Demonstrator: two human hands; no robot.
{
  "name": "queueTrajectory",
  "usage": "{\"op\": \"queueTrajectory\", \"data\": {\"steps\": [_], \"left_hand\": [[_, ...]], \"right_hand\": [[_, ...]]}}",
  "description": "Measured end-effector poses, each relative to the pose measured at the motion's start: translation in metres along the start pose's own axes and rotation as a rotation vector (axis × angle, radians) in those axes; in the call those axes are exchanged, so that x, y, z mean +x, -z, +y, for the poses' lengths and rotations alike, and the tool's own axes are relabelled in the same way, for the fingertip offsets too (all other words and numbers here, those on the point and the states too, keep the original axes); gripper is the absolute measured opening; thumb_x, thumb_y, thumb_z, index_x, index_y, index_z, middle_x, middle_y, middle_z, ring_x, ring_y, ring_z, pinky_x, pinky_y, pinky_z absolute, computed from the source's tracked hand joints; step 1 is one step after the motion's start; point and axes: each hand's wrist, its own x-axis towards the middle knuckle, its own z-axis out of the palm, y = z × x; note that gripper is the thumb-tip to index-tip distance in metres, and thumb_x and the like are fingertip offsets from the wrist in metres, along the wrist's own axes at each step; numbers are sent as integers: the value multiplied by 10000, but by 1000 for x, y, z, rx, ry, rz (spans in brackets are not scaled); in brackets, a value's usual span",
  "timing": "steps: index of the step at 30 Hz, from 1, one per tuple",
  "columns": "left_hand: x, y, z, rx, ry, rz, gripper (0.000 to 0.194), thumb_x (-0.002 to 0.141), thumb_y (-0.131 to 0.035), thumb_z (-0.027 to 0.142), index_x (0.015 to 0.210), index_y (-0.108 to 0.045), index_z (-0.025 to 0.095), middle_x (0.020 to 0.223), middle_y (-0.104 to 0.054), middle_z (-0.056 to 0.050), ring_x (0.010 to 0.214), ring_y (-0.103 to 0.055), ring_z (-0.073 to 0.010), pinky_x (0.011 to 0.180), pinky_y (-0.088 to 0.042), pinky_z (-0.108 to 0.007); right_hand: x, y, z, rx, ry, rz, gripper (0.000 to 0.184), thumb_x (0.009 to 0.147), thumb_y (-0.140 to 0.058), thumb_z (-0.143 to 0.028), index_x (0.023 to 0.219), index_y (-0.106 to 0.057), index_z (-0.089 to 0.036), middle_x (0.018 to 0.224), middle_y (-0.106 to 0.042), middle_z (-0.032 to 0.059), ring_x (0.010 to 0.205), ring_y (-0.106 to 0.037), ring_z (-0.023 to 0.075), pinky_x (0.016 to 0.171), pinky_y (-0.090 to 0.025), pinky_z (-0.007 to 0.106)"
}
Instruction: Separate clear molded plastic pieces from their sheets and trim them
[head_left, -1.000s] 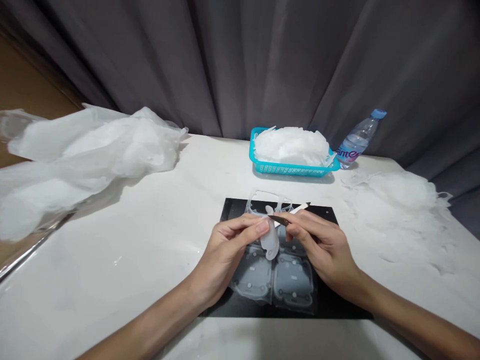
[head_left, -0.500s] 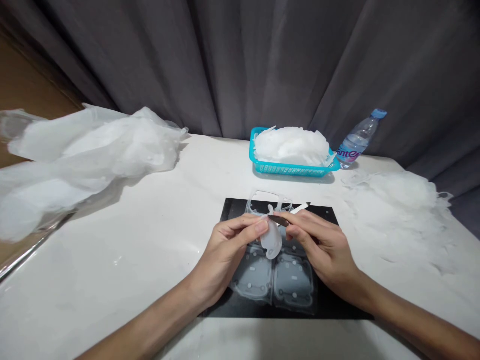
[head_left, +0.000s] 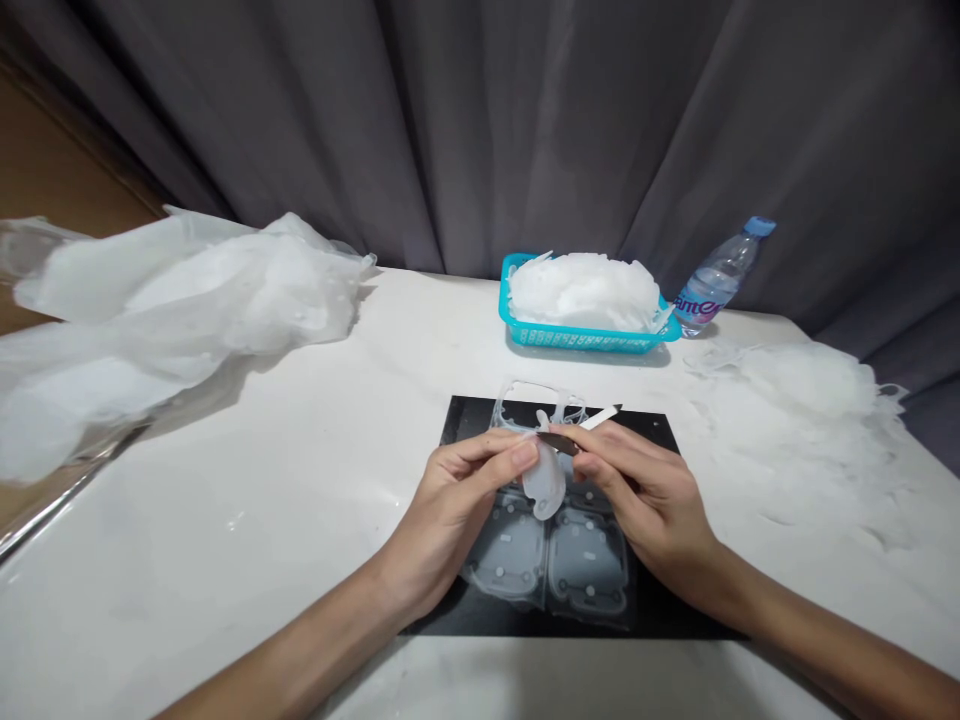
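Note:
My left hand (head_left: 480, 480) pinches a thin, translucent white moulded piece (head_left: 544, 487) between thumb and fingers, with its rounded lower end hanging free. My right hand (head_left: 645, 485) is closed around a small knife (head_left: 559, 442). Its dark, blade-like end meets the upper part of the piece near my left fingertips; a white strip with a dark tip sticks out above my right fingers. Both hands are over a black board (head_left: 675, 610). Under them lies a clear moulded sheet (head_left: 510, 550) with rounded panels, partly covered by my hands.
A blue basket (head_left: 585, 340) heaped with white pieces stands at the back, beside a water bottle (head_left: 705, 290). Loose translucent scraps (head_left: 810, 420) are piled at right. Plastic bags of white material (head_left: 247, 290) fill the left side of the white table (head_left: 285, 500).
Almost nothing differs. Both hands keep the same hold, and the knife's dark end has shifted very slightly against the white piece.

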Motion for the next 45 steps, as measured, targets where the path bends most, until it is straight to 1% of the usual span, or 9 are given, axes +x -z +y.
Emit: {"op": "queueTrajectory", "data": {"steps": [3,6,10,18,23,32,40,45], "left_hand": [[0,1,0,4,3,13,183,885,-851,384,832,-857,209,874,-748,-43,861,-638,-172,848,-488,-281],[0,2,-1,12,0,11,175,876,-861,386,859,-865,212,920,-766,-52,874,-637,-175,854,-485,-285],[0,2,-3,8,-8,-12,159,898,-845,365,827,-855,224,885,-749,-29,865,-626,-158,859,-471,-267],[0,1,-4,7,-8,-17,164,901,-845,366,833,-859,218,900,-742,-29,877,-615,-155,858,-457,-267],[0,2,-6,3,-7,-36,167,920,-830,350,809,-847,226,880,-718,-4,861,-602,-132,844,-449,-242],[-1,1,-7,-6,-26,-84,193,961,-791,332,801,-837,234,860,-711,7,861,-607,-124,853,-449,-234],[0,1,-6,-19,-9,-66,191,948,-805,332,797,-830,217,858,-704,1,869,-608,-131,862,-456,-234],[0,2,-8,-28,4,-61,183,930,-824,350,806,-838,216,867,-718,-2,863,-606,-129,861,-460,-230]], "right_hand": [[0,-1,0,-13,11,9,324,1059,-596,-174,1334,-759,-223,979,-798,59,764,-674,145,702,-598,272],[0,-2,-1,-17,27,22,335,1050,-603,-150,1336,-759,-229,1024,-809,60,795,-690,144,733,-608,270],[-1,-3,0,-6,37,39,341,1042,-612,-129,1340,-755,-211,1009,-808,60,823,-698,143,764,-613,267],[-3,-5,1,-42,32,43,320,1056,-600,-173,1327,-764,-221,984,-805,70,810,-701,168,739,-621,303],[-5,-8,0,-76,44,75,313,1057,-596,-171,1315,-770,-209,975,-796,75,797,-703,169,713,-617,297],[-8,-11,0,-94,72,104,295,1041,-611,-115,1290,-766,-147,991,-793,83,837,-708,158,759,-614,280],[-8,-13,-3,-102,76,112,275,1043,-597,-95,1260,-766,-92,986,-791,96,846,-711,151,774,-600,266],[-8,-13,-2,-105,75,113,273,1041,-598,-88,1252,-770,-111,1015,-801,87,853,-714,147,795,-595,264]]}}
